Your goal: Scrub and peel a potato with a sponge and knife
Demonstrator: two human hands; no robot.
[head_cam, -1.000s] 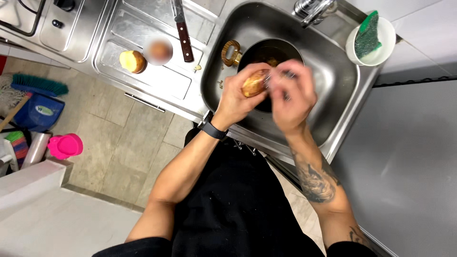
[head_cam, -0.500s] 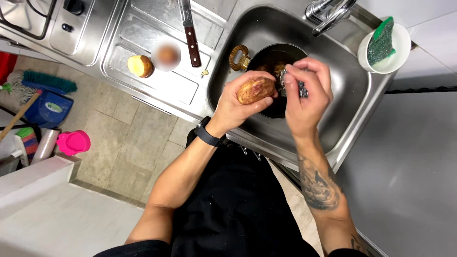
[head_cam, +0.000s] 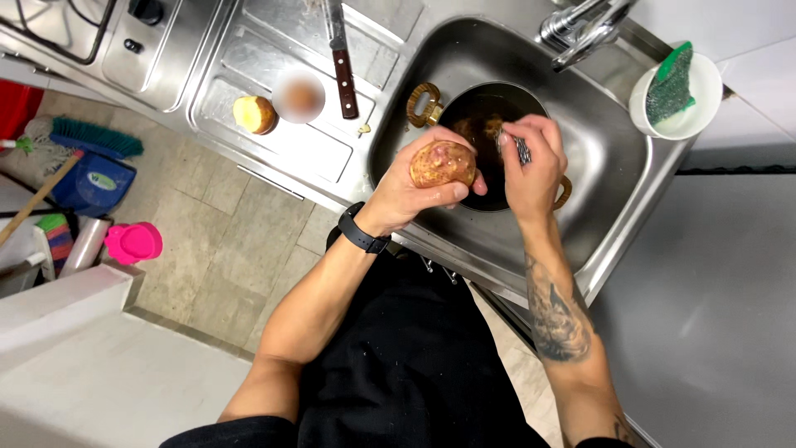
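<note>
1. The left hand [head_cam: 414, 189] holds a brown, unpeeled potato [head_cam: 443, 163] over the steel sink [head_cam: 613, 191]. Its grip is wrapped closed around the lower side, thumb and fingers cupping it, just above the rim of a dark pot [head_cam: 485, 124] standing in the basin.
2. The right hand [head_cam: 535, 166] has its grip pinched shut on a small metal peeler [head_cam: 521, 149], just beside the potato but not clearly touching it. The blade end is partly hidden by the fingers.
3. To the left, on the ribbed draining surface [head_cam: 265, 158], lie a peeled yellow potato [head_cam: 254, 114], a blurred round item [head_cam: 298, 96] and a knife with a dark handle [head_cam: 342, 66]. A white bowl holding a green scouring pad [head_cam: 670, 83] stands by the tap [head_cam: 584, 25].
4. Risk: the left thumb lies close to where the blade would run. A slip off the rounded skin could nick it.
5. Risk: a wet potato held in one hand could slide out and fall into the pot or basin.
6. Risk: loose peelings could miss the pot and land in the sink.
</note>
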